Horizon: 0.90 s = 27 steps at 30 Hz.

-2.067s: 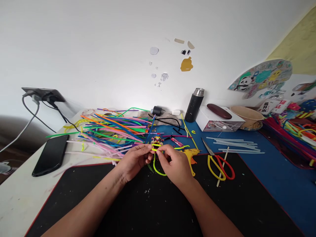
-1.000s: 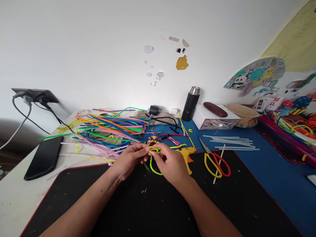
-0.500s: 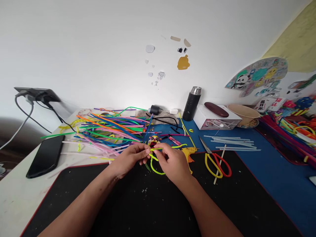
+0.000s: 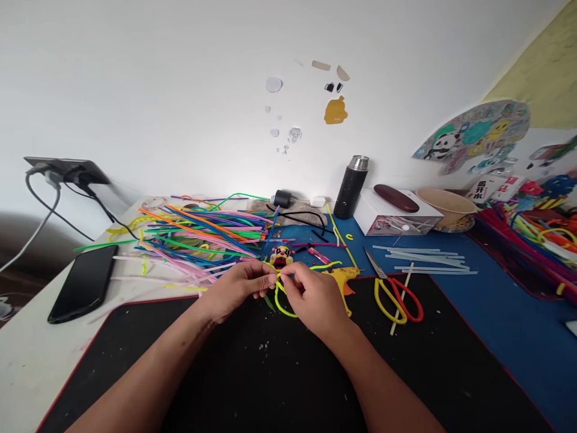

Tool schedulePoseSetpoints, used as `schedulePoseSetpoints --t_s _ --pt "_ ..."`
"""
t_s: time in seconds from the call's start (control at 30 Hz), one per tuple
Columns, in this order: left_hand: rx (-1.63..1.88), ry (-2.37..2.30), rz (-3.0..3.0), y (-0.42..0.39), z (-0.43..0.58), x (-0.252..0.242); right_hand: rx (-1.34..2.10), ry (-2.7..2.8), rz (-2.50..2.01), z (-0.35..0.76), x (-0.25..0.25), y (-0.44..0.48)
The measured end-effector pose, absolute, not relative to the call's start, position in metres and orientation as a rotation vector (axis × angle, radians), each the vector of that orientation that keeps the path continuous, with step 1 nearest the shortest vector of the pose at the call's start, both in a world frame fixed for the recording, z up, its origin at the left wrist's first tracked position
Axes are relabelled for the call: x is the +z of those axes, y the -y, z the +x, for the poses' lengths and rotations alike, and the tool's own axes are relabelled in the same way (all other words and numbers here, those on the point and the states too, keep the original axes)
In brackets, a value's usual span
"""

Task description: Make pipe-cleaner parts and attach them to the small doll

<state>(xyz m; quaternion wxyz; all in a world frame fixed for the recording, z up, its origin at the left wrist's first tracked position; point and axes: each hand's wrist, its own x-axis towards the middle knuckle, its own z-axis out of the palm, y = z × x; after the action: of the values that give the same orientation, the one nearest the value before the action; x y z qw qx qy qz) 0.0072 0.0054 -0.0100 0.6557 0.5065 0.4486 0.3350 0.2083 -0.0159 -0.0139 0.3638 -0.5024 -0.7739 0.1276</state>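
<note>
A yellow-green pipe cleaner [image 4: 283,308] is pinched between both my hands, its lower part bent in a loop below the fingers. My left hand [image 4: 241,290] grips it from the left with thumb and forefinger closed. From the right, my right hand [image 4: 315,294] pinches it close to the left fingertips. Just behind the fingers stands a small colourful figure [image 4: 282,255] with a dark red mouth; its lower part is hidden. A yellow glue gun [image 4: 343,279] lies right beside my right hand, partly covered by it.
Scissors [image 4: 391,288] with red and yellow handles lie on the black mat [image 4: 265,379] at right, over a thin stick. Translucent glue sticks [image 4: 428,260] lie behind them. Many pipe cleaners [image 4: 202,231] spread at left, near a phone [image 4: 85,282]. A black flask [image 4: 351,187] stands behind.
My right fingers have shifted slightly, and the bend at my fingertips looks different. The small figure shows more clearly above my hands. The whole view has moved a little.
</note>
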Motion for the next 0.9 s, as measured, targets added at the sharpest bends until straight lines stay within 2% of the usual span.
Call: schedulePoseSetpoints --t_s 0.9 --pt "0.782 -1.017 1.062 -0.0016 0.0163 -0.0149 0.24 2.053 -1.331 0.2078 -0.019 0.0164"
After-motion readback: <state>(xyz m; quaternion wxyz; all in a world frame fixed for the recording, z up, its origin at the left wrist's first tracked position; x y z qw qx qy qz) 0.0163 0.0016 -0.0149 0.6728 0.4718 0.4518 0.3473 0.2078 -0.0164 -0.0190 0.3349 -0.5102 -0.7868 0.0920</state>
